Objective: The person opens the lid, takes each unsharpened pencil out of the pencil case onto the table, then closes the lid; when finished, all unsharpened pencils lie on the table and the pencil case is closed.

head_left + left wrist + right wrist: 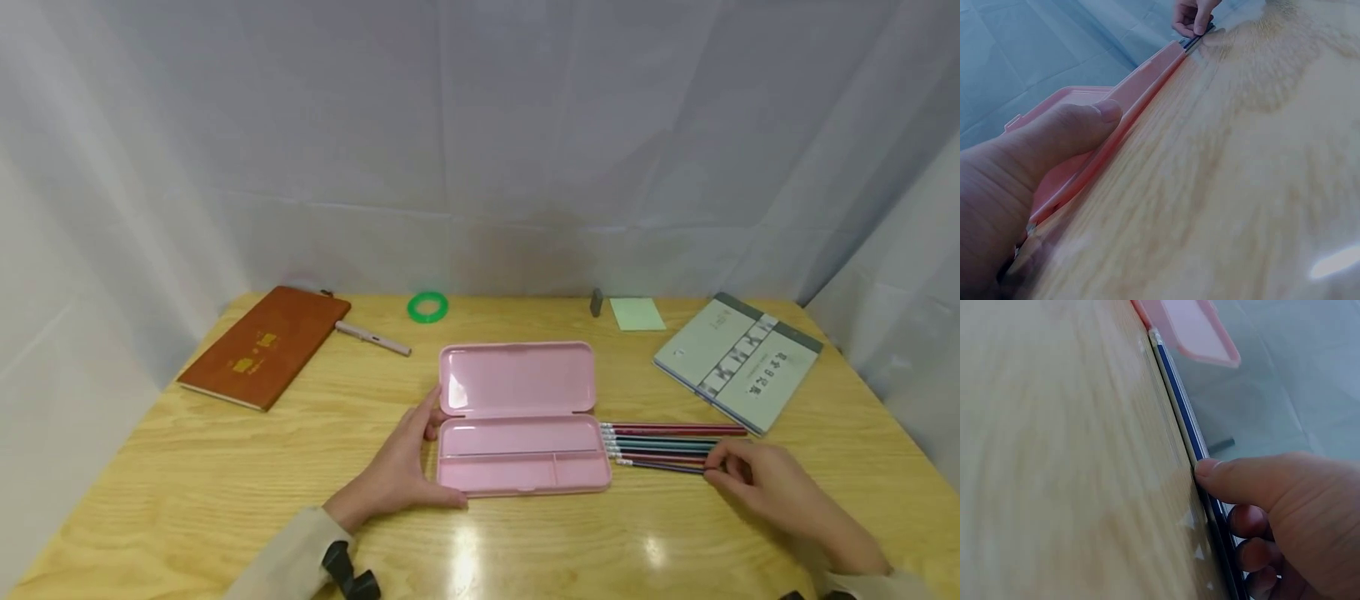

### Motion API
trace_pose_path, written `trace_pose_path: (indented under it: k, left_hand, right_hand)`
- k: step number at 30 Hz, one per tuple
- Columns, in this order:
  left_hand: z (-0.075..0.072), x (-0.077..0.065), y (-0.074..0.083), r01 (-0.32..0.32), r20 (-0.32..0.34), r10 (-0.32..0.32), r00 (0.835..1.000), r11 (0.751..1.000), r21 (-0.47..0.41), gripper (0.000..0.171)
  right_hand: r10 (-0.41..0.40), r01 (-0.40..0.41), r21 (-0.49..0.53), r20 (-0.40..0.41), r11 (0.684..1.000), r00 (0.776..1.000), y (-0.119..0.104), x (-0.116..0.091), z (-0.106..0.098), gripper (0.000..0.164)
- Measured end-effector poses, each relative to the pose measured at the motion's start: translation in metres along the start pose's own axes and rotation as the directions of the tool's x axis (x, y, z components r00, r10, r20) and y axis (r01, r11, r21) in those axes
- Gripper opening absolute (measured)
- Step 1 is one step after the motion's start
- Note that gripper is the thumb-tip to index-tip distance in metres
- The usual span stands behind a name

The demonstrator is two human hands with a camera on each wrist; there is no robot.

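Note:
A pink pencil case (517,475) lies with its lid (517,379) hinged back, and its divided trays hold nothing. My left hand (401,471) grips the case's left end, thumb along the front edge and fingers behind the side. In the left wrist view the thumb (1079,128) presses on the pink wall. Right of the case, several pencils (660,444) lie side by side, eraser ends toward it. My right hand (772,487) pinches the nearest one, a dark blue pencil (1179,394), near its far end from the eraser. The other pencils' right ends are partly hidden by that hand.
A brown notebook (262,346) and a pen (372,338) lie at the left. Along the back are a green tape ring (413,317), a small dark grey block (596,303) and pale green sticky notes (637,314). A grey-green booklet (776,358) lies at the right.

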State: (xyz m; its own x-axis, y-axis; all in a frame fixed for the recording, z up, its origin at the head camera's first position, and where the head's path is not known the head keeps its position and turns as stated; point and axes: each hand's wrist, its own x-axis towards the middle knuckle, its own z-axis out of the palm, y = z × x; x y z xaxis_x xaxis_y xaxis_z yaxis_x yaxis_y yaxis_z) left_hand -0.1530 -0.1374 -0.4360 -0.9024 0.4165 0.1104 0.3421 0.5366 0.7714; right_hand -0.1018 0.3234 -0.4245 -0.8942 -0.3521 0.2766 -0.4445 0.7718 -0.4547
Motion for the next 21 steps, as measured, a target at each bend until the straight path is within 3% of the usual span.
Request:
trace_pose_path:
  k: [4,8,15,21]
  left_hand:
    - [0.000,0.000,0.001,0.004,0.004,-0.004,1.000,1.000,-0.006,0.141]
    - [-0.001,0.000,0.002,0.005,0.001,-0.005,1.000,1.000,-0.006,0.142]
    - [-0.001,-0.001,0.002,0.010,0.002,-0.010,1.000,1.000,-0.004,0.140]
    - [-0.001,-0.001,0.002,0.010,0.008,-0.010,1.000,1.000,-0.005,0.140]
  right_hand:
    - [0.021,-0.021,0.008,0.031,1.000,0.999,-0.010,0.015,0.008,0.024]
    - [0.034,-0.038,0.045,0.105,0.998,0.994,-0.026,0.039,0.016,0.018]
    - [-0.078,0.063,0.091,0.171,0.994,0.982,-0.059,0.085,0.036,0.008]
    - [-0.151,0.136,0.078,0.222,0.988,0.963,-0.087,0.109,0.056,0.005]
